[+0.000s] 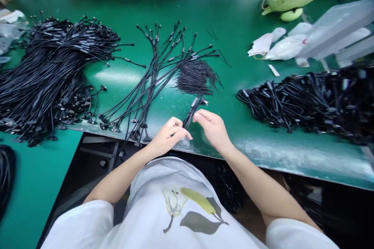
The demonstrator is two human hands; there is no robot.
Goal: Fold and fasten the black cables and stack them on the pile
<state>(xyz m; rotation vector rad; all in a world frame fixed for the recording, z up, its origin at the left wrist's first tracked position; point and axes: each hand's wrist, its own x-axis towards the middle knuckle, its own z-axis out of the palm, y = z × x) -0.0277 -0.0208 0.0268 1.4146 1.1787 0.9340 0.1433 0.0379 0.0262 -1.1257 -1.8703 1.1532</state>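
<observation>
Heap of black cables (49, 74) off to the left of the black moulded cable (191, 112). Left hand (171, 136) is curled narrow right by it, can't tell if it's gripping; right hand (213, 130) has it pinched. Looks light and floppy, stiffer at the moulding, so I'd grab there. Long axis runs up-right, away over the green bench (233, 19).

No legible text or labels
</observation>
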